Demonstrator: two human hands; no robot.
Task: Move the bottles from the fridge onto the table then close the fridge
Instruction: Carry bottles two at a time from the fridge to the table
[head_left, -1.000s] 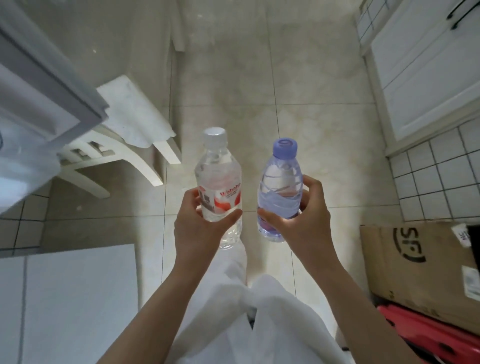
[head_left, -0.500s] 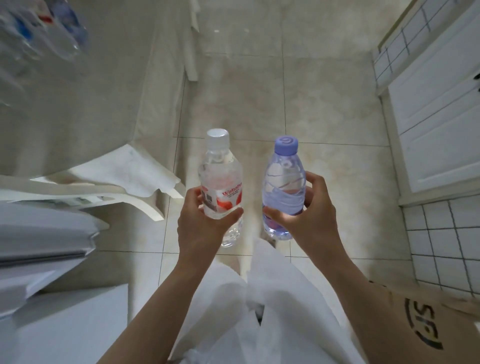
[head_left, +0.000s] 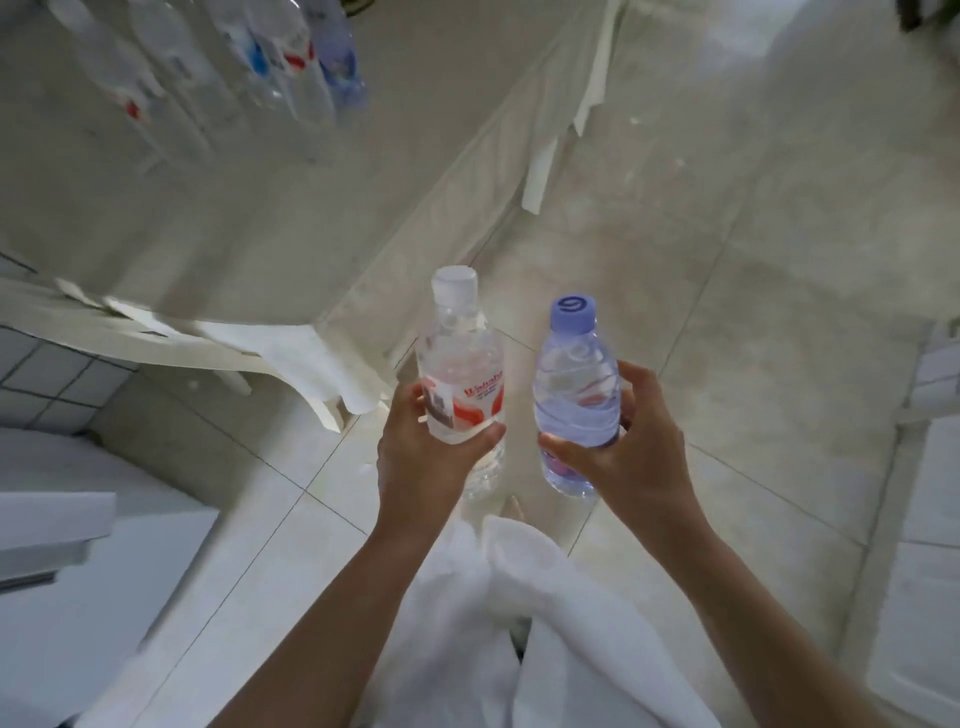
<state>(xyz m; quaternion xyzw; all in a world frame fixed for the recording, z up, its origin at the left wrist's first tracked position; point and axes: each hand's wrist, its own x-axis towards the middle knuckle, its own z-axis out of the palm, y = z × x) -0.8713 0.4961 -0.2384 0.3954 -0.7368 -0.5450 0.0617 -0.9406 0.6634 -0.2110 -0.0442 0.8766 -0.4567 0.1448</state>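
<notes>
Two upright bottles of clear liquid, red-labelled bottle (head_left: 462, 384) in left grip (head_left: 426, 457), purple-capped bottle (head_left: 576, 395) in right grip (head_left: 623, 447).

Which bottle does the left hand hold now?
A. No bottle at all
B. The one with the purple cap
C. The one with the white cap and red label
C: the left hand grips the white-capped bottle with the red label; the right hand holds the purple-capped bottle.

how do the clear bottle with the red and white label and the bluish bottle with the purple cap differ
The clear plastic bottle with the red and white label has a white cap and sits in the left hand. The blue-tinted ribbed bottle with the purple cap has no such label and sits in the right hand. Both are upright, capped and gripped low.
</notes>
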